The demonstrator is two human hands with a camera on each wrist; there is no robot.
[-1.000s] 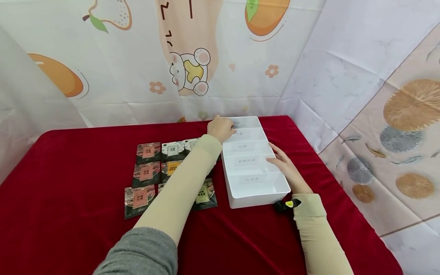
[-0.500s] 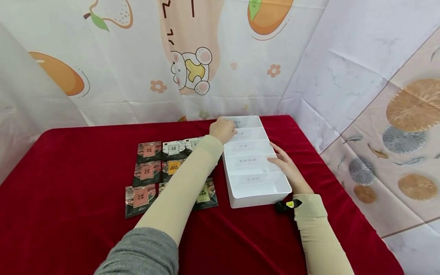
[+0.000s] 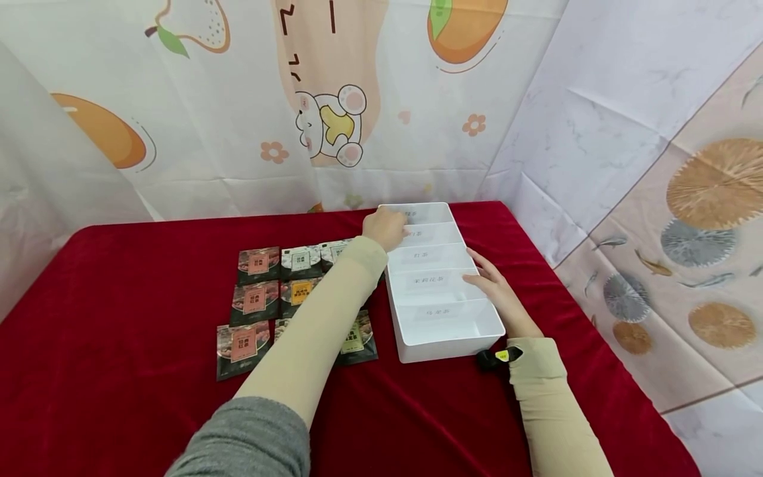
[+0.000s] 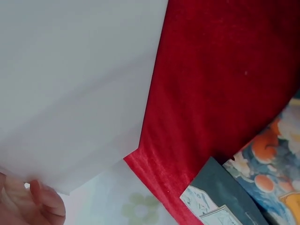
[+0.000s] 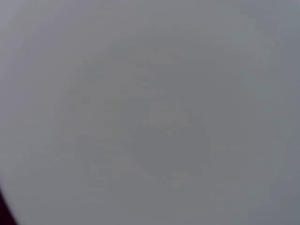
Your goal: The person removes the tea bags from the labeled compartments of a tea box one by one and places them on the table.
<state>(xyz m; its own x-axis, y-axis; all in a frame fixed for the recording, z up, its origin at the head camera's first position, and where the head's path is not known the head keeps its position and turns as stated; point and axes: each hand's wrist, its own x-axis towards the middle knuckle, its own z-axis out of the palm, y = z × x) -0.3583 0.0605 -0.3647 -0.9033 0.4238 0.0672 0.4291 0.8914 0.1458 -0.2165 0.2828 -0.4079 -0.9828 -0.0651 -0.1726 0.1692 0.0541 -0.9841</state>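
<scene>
A white divided storage box (image 3: 447, 350) lies lengthwise on the table in the head view, with label text in its compartments. My left hand (image 3: 384, 228) grips its far left rim, fingers bent over into the box. In the left wrist view the fingers (image 4: 47, 201) hold the edge of the pale box wall (image 4: 75, 93). On the right rim, my right hand (image 3: 503, 301) holds the side wall, thumb inside and other fingers along the outside. A blurred pale surface fills the right wrist view, so the hand is hidden there.
Several dark tea sachets (image 3: 254, 301) with coloured labels lie in rows left of the box, partly covered by the left arm. A red cloth (image 3: 119, 344) covers the table. Patterned curtains (image 3: 208, 132) hang behind and to the right. A black strap (image 3: 487, 360) sits by the right wrist.
Both hands stay on the box rims. The left hand's fingers shift very slightly at the far left corner; box and sachets keep their places.
</scene>
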